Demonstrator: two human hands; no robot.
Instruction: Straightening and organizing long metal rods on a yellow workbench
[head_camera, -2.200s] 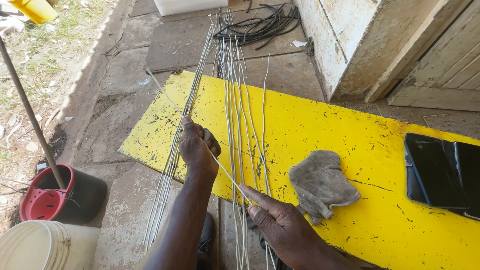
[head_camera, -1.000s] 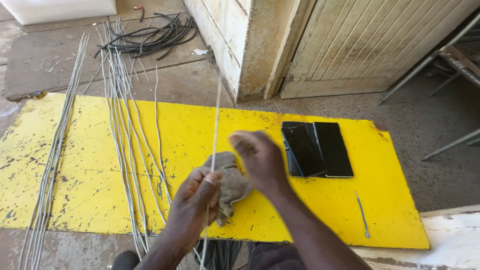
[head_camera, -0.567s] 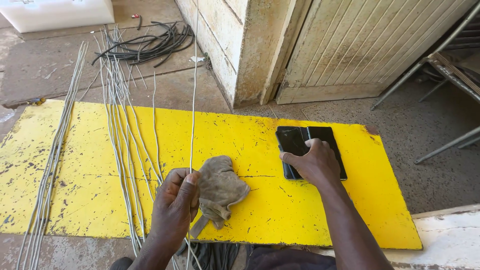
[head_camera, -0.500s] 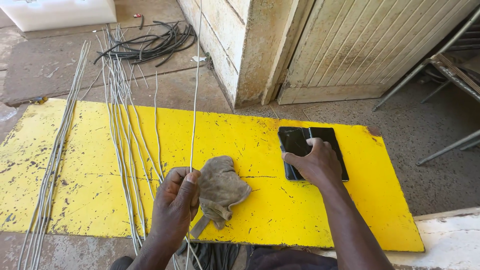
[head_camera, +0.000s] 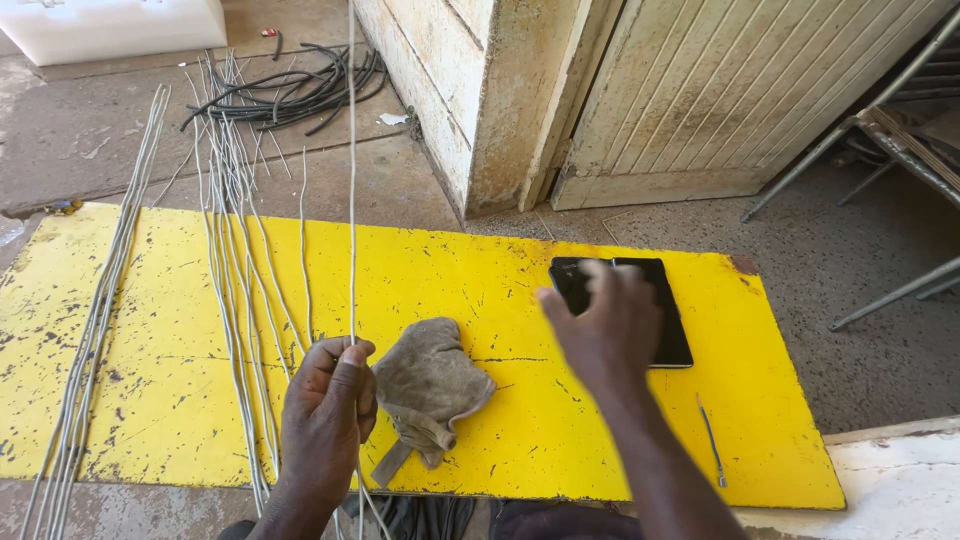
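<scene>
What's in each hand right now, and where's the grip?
Left hand grips one thin grey wire near its lower end. Right hand holds nothing, above the black tablet.

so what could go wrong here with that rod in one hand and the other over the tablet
The left hand grips one long thin rod upright near its low end, so the far end could whip or bend. The right hand is blurred above the dark tablet, which lies bare on the yellow board and could get scratched or knocked. Loose rods on the board may roll off.
</scene>
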